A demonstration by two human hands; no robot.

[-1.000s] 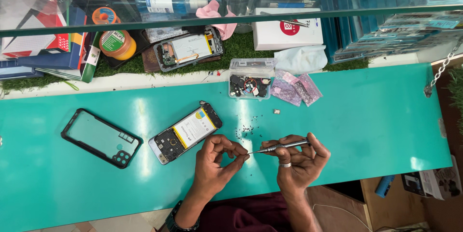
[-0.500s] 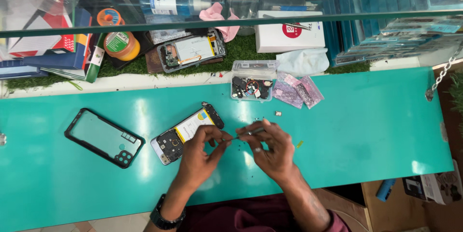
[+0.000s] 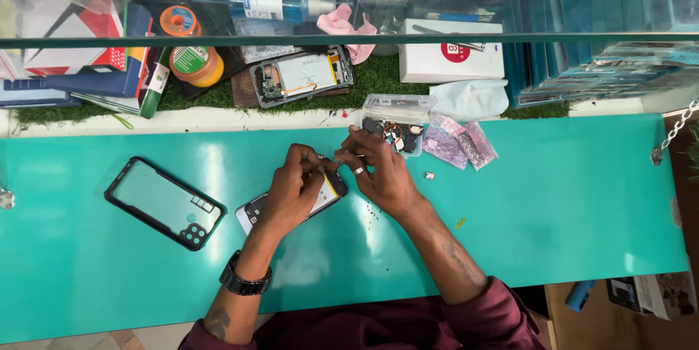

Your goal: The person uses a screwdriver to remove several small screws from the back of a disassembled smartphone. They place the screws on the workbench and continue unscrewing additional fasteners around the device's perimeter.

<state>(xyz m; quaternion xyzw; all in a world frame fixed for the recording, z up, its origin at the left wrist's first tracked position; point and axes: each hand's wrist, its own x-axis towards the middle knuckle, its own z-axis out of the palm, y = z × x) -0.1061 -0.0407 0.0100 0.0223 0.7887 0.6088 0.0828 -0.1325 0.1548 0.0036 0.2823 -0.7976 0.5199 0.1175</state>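
Hands first: my left hand (image 3: 295, 186) presses down on the open phone (image 3: 291, 204) so it stays put on the tabletop (image 3: 553, 204). Right of the phone, my right hand (image 3: 382, 172) pinches a thin tool, maybe tweezers.

Left hand (image 3: 295, 188) and right hand (image 3: 382, 172) over opened phone (image 3: 326, 199), clear case (image 3: 164, 203) beside, teal table (image 3: 568, 197)

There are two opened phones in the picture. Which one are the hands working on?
The opened phone on the teal table, under the left hand and right hand. The other opened phone lies untouched on the green mat behind the glass.
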